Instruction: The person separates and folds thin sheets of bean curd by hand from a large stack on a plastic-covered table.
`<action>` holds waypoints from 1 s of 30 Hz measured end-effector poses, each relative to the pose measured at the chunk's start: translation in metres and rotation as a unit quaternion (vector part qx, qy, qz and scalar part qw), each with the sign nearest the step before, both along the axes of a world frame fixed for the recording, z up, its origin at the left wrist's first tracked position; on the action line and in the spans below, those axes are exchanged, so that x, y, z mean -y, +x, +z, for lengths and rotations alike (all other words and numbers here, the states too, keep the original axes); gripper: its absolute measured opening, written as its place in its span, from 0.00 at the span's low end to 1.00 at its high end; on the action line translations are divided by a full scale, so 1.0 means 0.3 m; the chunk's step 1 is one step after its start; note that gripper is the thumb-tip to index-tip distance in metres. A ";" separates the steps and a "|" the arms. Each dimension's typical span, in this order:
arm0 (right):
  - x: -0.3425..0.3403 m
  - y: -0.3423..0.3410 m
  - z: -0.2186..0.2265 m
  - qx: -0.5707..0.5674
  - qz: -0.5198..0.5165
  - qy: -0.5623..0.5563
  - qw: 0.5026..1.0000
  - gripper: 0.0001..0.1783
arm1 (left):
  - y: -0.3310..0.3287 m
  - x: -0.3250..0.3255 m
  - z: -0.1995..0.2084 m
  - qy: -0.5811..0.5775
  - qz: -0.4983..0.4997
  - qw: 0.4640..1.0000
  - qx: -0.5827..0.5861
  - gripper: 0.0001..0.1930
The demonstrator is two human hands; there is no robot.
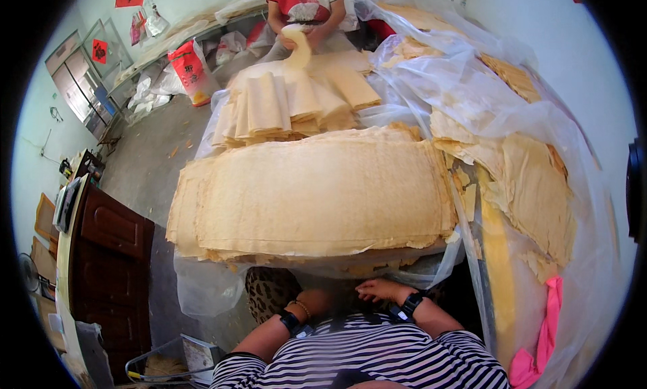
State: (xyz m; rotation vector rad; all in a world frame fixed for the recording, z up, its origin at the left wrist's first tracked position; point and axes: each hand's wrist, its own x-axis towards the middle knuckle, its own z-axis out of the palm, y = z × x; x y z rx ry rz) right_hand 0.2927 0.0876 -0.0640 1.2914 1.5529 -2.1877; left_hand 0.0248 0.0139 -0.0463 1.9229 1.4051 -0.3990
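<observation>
My left hand [315, 301] rests low in front of my body, beside my leopard-print trouser leg; its fingers are lost in shadow. To its right, my right hand [379, 290] hangs just under the table's near edge with its fingers loosely apart, gripping nothing that I can see. Both wrists carry dark bands with small devices. Right ahead of the hands, apart from them, lies a broad stack of thin, pale-yellow sheets [323, 193], with ragged, crumbling edges. The sheets look like dried bean-curd skin.
Across the table a person [310, 18] handles a pale strip above folded sheets [269, 109]. Broken sheets [532, 187] lie on plastic film [499, 106] at the right, near a pink cloth strip [542, 335]. A dark wooden cabinet [111, 268] and red-white sack [192, 72] stand left.
</observation>
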 end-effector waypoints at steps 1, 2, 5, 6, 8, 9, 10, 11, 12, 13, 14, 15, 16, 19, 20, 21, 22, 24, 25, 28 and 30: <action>0.001 0.000 0.005 0.000 0.001 0.001 1.000 0.28 | 0.001 -0.002 0.005 0.001 -0.003 1.000 0.009 0.18; 0.003 0.000 0.010 0.001 0.000 0.003 1.000 0.28 | 0.001 -0.003 0.010 0.003 -0.006 1.000 0.018 0.18; 0.009 0.004 0.017 0.004 -0.004 0.003 1.000 0.28 | 0.004 -0.002 0.041 0.007 0.005 0.999 0.039 0.18; 0.009 0.006 0.018 0.005 -0.009 0.001 1.000 0.28 | 0.006 -0.004 0.047 0.008 0.004 0.999 0.039 0.18; 0.005 0.002 0.016 0.021 -0.010 -0.009 1.000 0.27 | 0.007 -0.005 0.054 0.008 0.003 0.999 0.044 0.17; 0.004 0.002 0.015 0.037 -0.011 -0.019 0.999 0.27 | 0.007 -0.003 0.046 0.008 0.003 0.999 0.044 0.17; 0.003 -0.003 0.017 0.037 -0.010 -0.018 0.999 0.27 | 0.000 -0.001 0.030 0.012 0.004 0.999 0.041 0.18; 0.005 -0.006 0.021 0.026 -0.010 -0.011 1.000 0.27 | -0.005 0.002 0.015 0.017 0.004 0.999 0.037 0.18; 0.006 -0.009 0.023 0.015 -0.009 -0.004 1.000 0.27 | -0.011 0.005 -0.001 0.018 0.005 0.999 0.036 0.18; 0.006 -0.008 0.017 0.015 -0.009 -0.004 1.000 0.27 | -0.010 0.005 -0.004 0.016 -0.002 0.999 0.034 0.18; 0.004 -0.005 0.006 0.012 -0.006 -0.006 1.000 0.27 | -0.011 0.006 -0.008 0.014 -0.008 0.999 0.032 0.18; 0.002 -0.004 -0.004 0.009 -0.003 -0.009 1.000 0.27 | -0.013 0.007 -0.011 0.014 -0.007 0.999 0.032 0.18; 0.002 0.001 -0.006 0.010 -0.003 -0.007 1.000 0.27 | -0.004 0.003 0.016 0.007 -0.007 1.000 0.023 0.18; 0.005 0.009 -0.013 0.008 0.001 -0.002 1.000 0.27 | 0.014 -0.007 0.081 -0.005 -0.014 1.000 0.007 0.19; 0.007 0.009 -0.014 0.007 -0.006 -0.003 1.000 0.27 | 0.016 -0.007 0.090 -0.011 -0.021 1.000 0.000 0.19; 0.010 0.010 -0.014 0.006 -0.013 -0.003 1.000 0.27 | 0.016 -0.004 0.084 -0.011 -0.021 1.000 0.000 0.19; 0.012 0.006 -0.005 0.006 -0.013 -0.004 1.000 0.27 | 0.012 0.001 0.072 -0.005 -0.027 1.000 0.000 0.19; 0.013 0.001 0.014 0.020 -0.001 0.006 1.000 0.27 | 0.004 0.004 0.053 0.002 -0.034 0.999 0.001 0.19; 0.012 0.005 0.012 0.020 -0.003 0.005 1.000 0.27 | 0.005 0.005 0.050 0.000 -0.029 1.000 -0.003 0.19; 0.006 0.014 -0.016 -0.003 0.006 -0.002 1.000 0.28 | 0.008 0.000 0.055 -0.009 -0.038 0.999 -0.012 0.20; 0.007 0.017 -0.036 0.004 -0.002 -0.005 1.000 0.28 | 0.013 -0.009 0.071 -0.016 -0.054 0.998 -0.019 0.19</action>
